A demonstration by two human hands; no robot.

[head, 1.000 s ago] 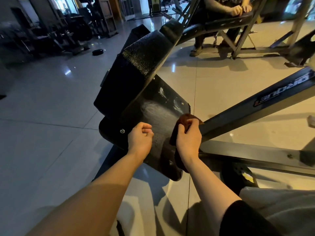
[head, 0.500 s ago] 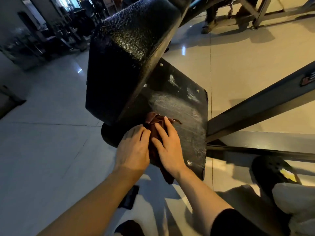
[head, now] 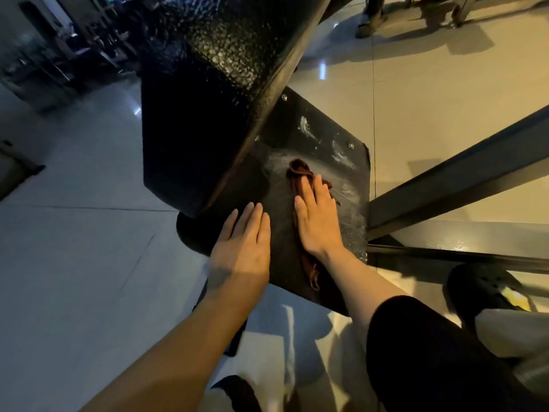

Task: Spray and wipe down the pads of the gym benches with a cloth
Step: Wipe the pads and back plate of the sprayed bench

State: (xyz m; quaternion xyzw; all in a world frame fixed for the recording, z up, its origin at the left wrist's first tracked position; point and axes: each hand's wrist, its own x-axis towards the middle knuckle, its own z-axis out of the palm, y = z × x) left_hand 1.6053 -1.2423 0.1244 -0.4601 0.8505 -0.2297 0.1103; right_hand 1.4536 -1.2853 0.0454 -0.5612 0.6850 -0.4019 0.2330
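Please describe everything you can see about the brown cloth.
The brown cloth is dark reddish brown, soft and crumpled. It lies on the black panel, bunched beyond the fingertips, one end hanging off the panel's near edge. The right hand presses it flat with straight fingers. White streaks mark the panel around it. The left hand rests beside it, apart.

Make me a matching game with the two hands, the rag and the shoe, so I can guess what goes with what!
Things:
1. left hand
2. right hand
3. crumpled brown cloth
4. black perforated clog shoe

States:
A. squashed under a palm
B. pressing flat on the cloth
C. on the floor at lower right
D. resting flat on the bare black board

Pairs: 1-D, 2-B, 3-A, 4-C
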